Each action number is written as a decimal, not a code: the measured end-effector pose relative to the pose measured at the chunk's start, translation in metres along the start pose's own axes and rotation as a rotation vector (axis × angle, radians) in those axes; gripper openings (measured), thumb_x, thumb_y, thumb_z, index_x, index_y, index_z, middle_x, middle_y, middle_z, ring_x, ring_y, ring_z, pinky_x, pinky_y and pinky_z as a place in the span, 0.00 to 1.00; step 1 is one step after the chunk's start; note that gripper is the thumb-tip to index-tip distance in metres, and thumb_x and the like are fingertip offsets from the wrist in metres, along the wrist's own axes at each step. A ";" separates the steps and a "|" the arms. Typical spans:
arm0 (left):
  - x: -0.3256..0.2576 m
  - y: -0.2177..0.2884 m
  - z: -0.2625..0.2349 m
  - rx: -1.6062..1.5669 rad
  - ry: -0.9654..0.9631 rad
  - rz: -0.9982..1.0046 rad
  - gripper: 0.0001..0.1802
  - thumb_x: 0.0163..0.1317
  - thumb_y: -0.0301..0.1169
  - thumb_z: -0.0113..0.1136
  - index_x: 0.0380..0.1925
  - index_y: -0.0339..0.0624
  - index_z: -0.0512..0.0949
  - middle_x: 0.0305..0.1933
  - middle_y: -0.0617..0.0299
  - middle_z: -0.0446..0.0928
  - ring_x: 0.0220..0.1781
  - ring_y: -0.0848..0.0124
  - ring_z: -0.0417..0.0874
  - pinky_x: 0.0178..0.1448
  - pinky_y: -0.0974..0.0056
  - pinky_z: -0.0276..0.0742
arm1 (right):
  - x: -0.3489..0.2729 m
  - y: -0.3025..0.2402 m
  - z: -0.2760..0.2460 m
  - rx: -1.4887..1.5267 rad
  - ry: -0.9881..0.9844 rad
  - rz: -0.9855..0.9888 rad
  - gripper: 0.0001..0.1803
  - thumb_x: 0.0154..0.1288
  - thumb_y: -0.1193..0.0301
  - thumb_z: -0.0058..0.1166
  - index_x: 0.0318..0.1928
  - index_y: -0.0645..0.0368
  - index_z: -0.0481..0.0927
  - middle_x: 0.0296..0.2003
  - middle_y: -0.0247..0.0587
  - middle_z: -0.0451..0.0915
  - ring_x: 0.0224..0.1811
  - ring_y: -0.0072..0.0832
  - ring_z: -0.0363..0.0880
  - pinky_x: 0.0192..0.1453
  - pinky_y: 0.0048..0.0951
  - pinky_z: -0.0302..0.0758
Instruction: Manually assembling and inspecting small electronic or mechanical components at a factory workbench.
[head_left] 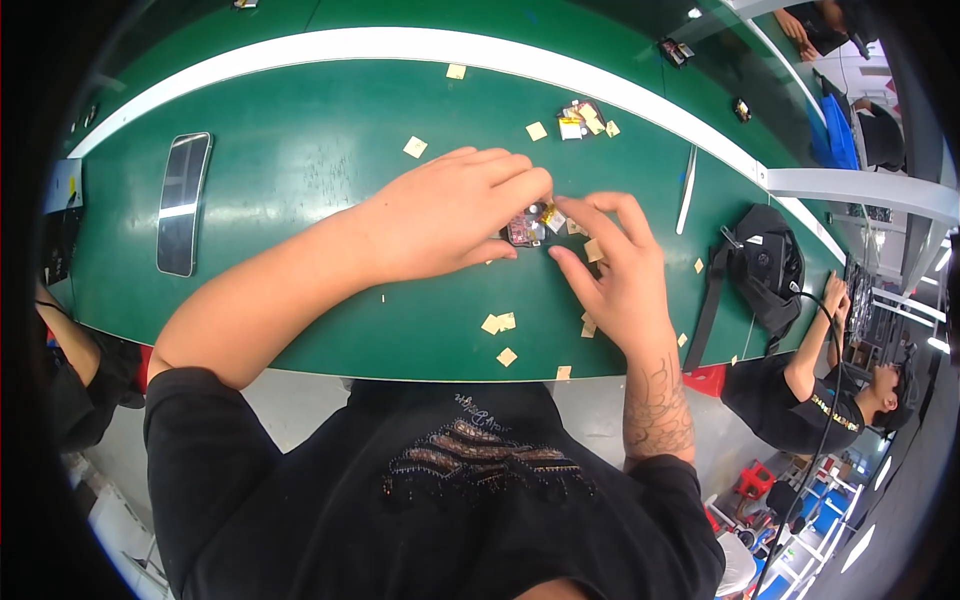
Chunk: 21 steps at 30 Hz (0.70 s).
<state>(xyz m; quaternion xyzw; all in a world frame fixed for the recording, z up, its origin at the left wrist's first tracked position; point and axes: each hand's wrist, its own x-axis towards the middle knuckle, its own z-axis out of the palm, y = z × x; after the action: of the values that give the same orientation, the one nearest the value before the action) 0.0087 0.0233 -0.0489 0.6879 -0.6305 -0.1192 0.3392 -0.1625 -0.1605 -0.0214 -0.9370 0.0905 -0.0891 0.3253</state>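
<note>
Our black shirt [330, 500] fills the foreground below a green worktop [280, 130], where pale squares [507, 356] lie scattered along the near edge. Just beyond, our two hands face each other at a small board [524, 232], which sits between them; we cannot tell whether it touches the worktop. Our left hand [440, 215] bends its fingers over the board's left side, thumb just below; the tips are partly hidden, and we cannot tell whether they pinch it. Our right hand [625, 260] has thumb and forefinger spread apart, the forefinger's tip beside a yellow-taped part [551, 216] at the board's right side. On our left, a phone [184, 205] lies flat; on our right, a black bag [768, 255] rests, its strap [708, 310] trailing toward the near edge. Farther out, we find a slim white tool [687, 190] and a unit [570, 128] topped with more pale squares. Behind them curves a white rail [420, 45], a dark unit [676, 52] beyond it. At far right sits a co-worker [790, 390] in black.
</note>
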 end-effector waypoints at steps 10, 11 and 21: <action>0.002 0.002 -0.001 -0.081 -0.007 -0.045 0.25 0.58 0.26 0.76 0.53 0.44 0.76 0.52 0.57 0.81 0.60 0.50 0.82 0.64 0.49 0.80 | 0.010 0.011 -0.001 0.039 -0.071 -0.101 0.12 0.68 0.78 0.71 0.51 0.57 0.87 0.40 0.37 0.83 0.35 0.34 0.86 0.38 0.34 0.83; 0.002 0.000 -0.001 -0.069 -0.017 -0.031 0.23 0.58 0.26 0.76 0.52 0.44 0.78 0.52 0.58 0.81 0.60 0.52 0.82 0.63 0.49 0.80 | 0.011 0.008 -0.001 0.096 -0.076 -0.001 0.11 0.69 0.79 0.69 0.49 0.59 0.86 0.39 0.38 0.83 0.34 0.31 0.85 0.37 0.32 0.82; -0.002 0.000 0.000 0.132 -0.064 0.095 0.13 0.63 0.32 0.73 0.47 0.50 0.86 0.55 0.65 0.82 0.54 0.62 0.85 0.61 0.54 0.81 | 0.010 0.022 -0.011 0.431 -0.265 0.302 0.11 0.74 0.83 0.64 0.54 0.66 0.83 0.37 0.32 0.83 0.30 0.11 0.69 0.33 0.21 0.68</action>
<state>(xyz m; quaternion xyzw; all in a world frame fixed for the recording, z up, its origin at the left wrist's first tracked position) 0.0085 0.0253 -0.0490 0.6737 -0.6796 -0.0830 0.2783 -0.1572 -0.1860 -0.0253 -0.8257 0.1646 0.0662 0.5356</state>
